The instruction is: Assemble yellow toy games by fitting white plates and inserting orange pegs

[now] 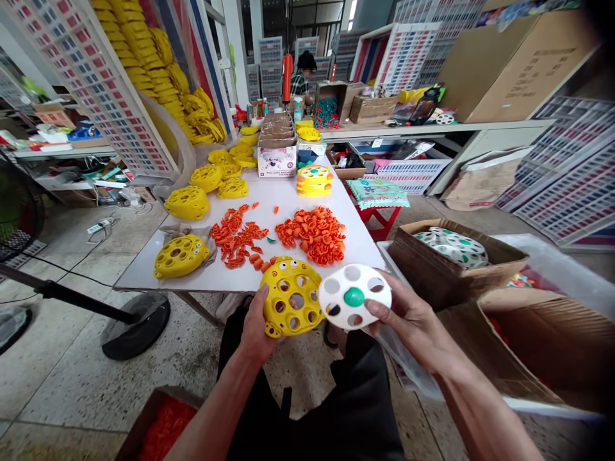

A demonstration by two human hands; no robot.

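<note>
My left hand point(255, 330) grips a yellow plastic shell with round holes point(291, 296) over my lap, just in front of the table edge. My right hand point(408, 320) holds a white disc with round holes and a green centre button point(354, 296), its edge touching the yellow shell. Both hands are closed on their parts. On the white table point(144, 272) lie two heaps of small orange pieces point(314, 234) and several more yellow shells point(181, 255).
A cardboard box of white discs point(454, 246) stands at my right, a larger open box point(542, 346) nearer. A box of orange pieces point(166, 426) sits low left. A fan stand point(129, 323) is left. A person sits far back.
</note>
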